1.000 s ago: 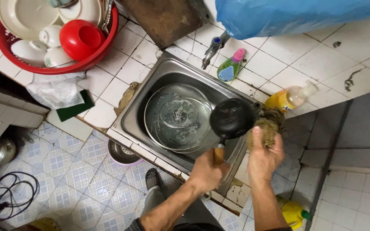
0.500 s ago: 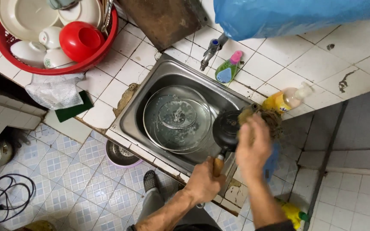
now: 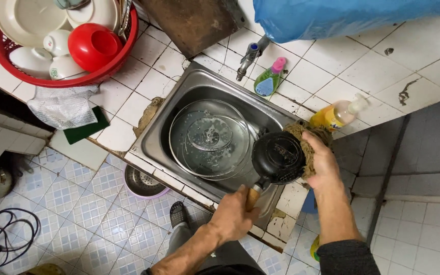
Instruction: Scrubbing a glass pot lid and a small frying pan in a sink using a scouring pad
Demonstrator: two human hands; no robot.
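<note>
My left hand [image 3: 232,216] grips the wooden handle of a small black pan [image 3: 277,157], which is held bottom-up over the right end of the steel sink [image 3: 155,133]. Against the pan's right edge my right hand [image 3: 323,160] presses a brown scouring pad [image 3: 305,145]. Inside the sink, left of the pan, lie two soapy glass lids [image 3: 207,137], one on top of the other.
A tap [image 3: 248,55] stands behind the sink with a green soap bottle [image 3: 269,79] and a yellow pump bottle [image 3: 337,113] beside it. A red basket of dishes [image 3: 57,43] sits at the back left. A mesh cloth [image 3: 62,106] lies on a green pad. A metal strainer [image 3: 142,182] is on the floor.
The right hand with the pad has moved from above the pan's handle side to its right edge. The pan has stayed over the sink's right end, turning slightly.
</note>
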